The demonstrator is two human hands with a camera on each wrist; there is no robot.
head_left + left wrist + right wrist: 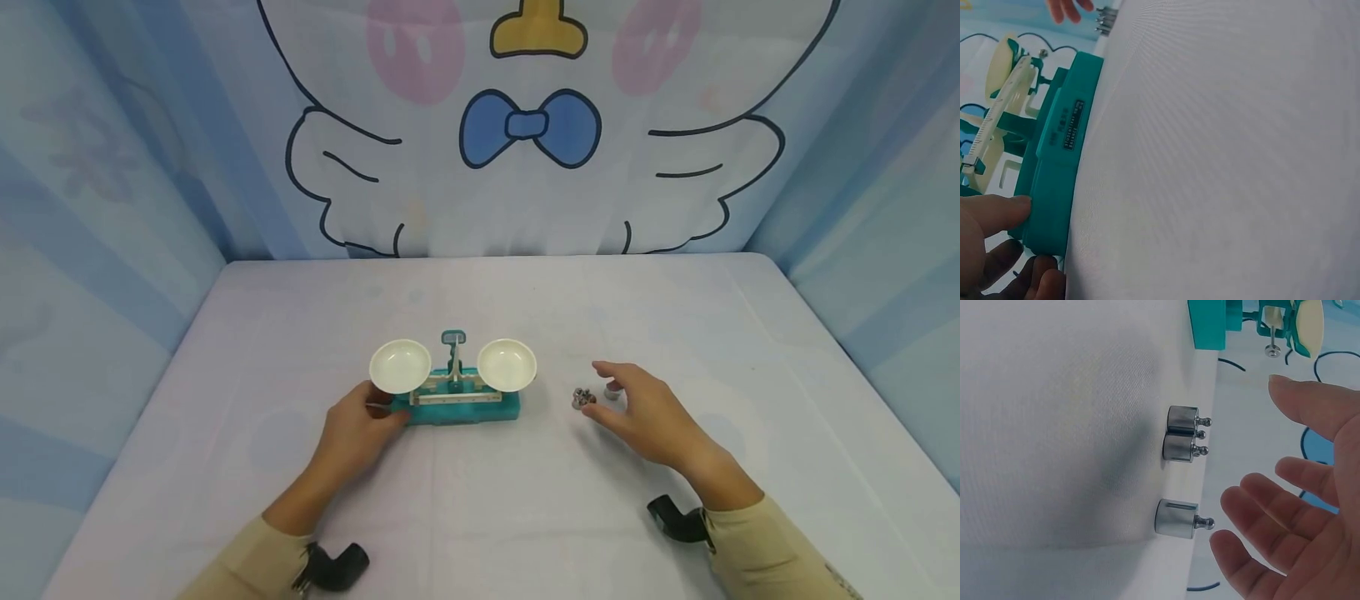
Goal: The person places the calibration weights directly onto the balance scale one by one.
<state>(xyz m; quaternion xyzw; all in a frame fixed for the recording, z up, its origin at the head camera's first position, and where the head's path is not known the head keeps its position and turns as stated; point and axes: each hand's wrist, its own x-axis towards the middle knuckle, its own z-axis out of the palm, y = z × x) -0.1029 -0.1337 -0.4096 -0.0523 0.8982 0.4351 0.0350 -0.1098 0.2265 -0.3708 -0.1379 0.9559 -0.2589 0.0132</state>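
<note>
A teal balance scale [457, 412] stands on the table, with one cream pan [401, 367] on the left and another pan [507, 365] on the right. My left hand [356, 429] grips the left end of its base; the left wrist view shows the thumb on the base [1054, 181] and the other fingers curled at its end. Over the small metal weights [582, 398], my right hand [645, 412] hovers with fingers spread and nothing held. Knobbed weights [1179, 447] stand close together in the right wrist view, and a larger single weight [1176, 517] stands apart, near the fingertips.
A white cloth covers the table [480, 517]. Behind it hangs a curtain [525, 192] with a cartoon print and a blue bow, and blue-striped curtains close off both sides. Black wrist cameras [337, 568] jut from the sleeves.
</note>
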